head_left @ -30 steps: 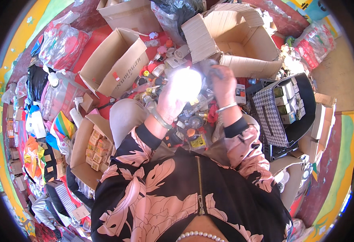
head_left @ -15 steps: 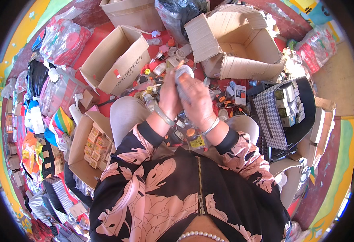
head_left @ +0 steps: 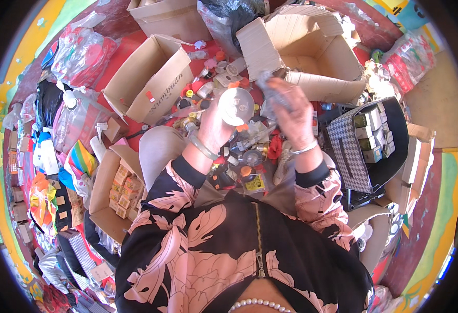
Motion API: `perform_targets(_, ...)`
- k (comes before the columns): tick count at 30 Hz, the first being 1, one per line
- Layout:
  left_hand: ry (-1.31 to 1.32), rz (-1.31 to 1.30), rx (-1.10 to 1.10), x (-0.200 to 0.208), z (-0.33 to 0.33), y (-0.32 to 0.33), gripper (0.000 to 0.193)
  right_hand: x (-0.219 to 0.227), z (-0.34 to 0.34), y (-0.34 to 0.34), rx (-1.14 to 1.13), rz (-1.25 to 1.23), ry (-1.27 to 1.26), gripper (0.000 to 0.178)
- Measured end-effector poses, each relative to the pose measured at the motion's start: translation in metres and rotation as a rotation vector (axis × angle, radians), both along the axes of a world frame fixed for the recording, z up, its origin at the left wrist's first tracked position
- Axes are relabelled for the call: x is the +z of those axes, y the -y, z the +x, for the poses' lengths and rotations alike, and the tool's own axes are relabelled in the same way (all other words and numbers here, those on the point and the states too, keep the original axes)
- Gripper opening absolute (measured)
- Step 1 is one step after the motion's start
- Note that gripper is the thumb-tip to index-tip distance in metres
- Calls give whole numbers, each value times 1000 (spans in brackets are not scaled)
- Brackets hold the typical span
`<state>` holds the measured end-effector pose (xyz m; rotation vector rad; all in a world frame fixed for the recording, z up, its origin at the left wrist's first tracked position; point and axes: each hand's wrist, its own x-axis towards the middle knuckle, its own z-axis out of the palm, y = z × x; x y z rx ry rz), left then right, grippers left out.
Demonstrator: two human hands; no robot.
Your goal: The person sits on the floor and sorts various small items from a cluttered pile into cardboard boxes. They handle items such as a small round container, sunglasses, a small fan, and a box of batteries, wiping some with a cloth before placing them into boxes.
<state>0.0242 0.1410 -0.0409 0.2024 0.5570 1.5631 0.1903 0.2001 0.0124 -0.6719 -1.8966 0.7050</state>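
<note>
Left hand (head_left: 212,130) and right hand (head_left: 295,112) have split apart since half a second ago: the left now grips one round, whitish see-through piece (head_left: 235,107) just above mid-frame, while the right, a bit further right, is bunched around what's probably one grey cloth (head_left: 271,91), though it's pretty blurry. Lettering-wise, dark print runs along the side of one open carton (head_left: 174,78) at upper left, plus there's one yellow label (head_left: 256,183) lower down mid-frame. Two bracelets (head_left: 204,148) total, one pale and one silvery.
</note>
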Motion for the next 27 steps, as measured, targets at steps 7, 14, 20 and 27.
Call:
perform_targets(7, 40, 67, 14, 3, -4, 5, 30, -25, -23, 23, 68, 188, 355, 41)
perform_targets(14, 147, 197, 40, -3, -35, -1, 35, -26, 17, -8, 327, -459, 371, 33)
perform_targets(20, -219, 279, 8, 10, -23, 8, 41, -8, 59, -27, 251, -842, -229, 34)
perform_targets(27, -1075, 493, 217, 14, -18, 13, 56, -20, 87, -46, -231, -637, 106, 24)
